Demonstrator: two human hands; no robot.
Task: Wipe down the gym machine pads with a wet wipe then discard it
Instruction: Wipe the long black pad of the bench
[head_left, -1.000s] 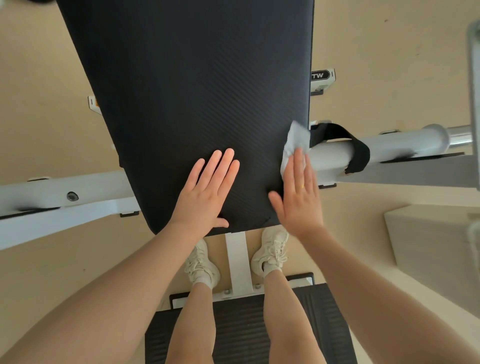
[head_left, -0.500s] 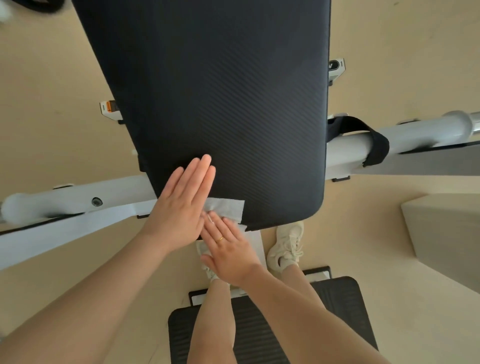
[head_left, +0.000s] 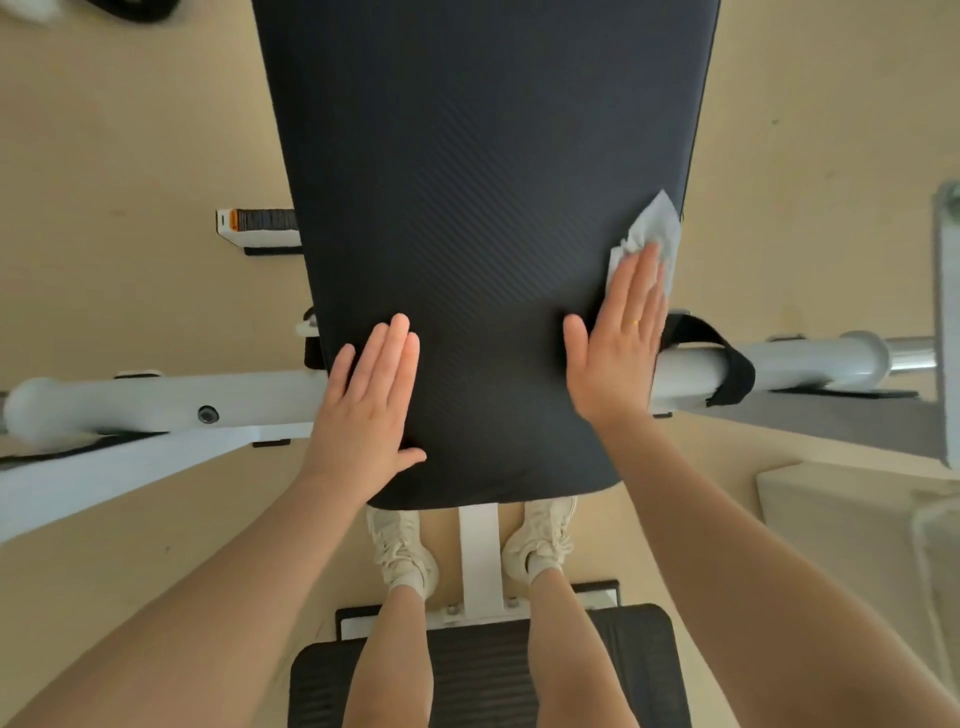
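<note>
The left hand (head_left: 366, 402) lies flat, fingers straight, on the lower left of the black textured vinyl pad (head_left: 478, 208). The right hand (head_left: 618, 343), fingers straight, presses the crumpled white wet wipe (head_left: 655, 228) against the pad's right edge, centre-right of frame.

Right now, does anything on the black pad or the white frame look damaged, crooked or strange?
Nothing stands out. The black pad shows no tear or spill, the wet wipe is crumpled under the right hand at the pad's right edge, and the left hand rests flat.

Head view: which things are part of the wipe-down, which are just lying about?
In the job:
black pad
wet wipe, pressed flat under right hand
left hand, flat on the pad

Lying about:
black strap on the white bar
beige block
</note>
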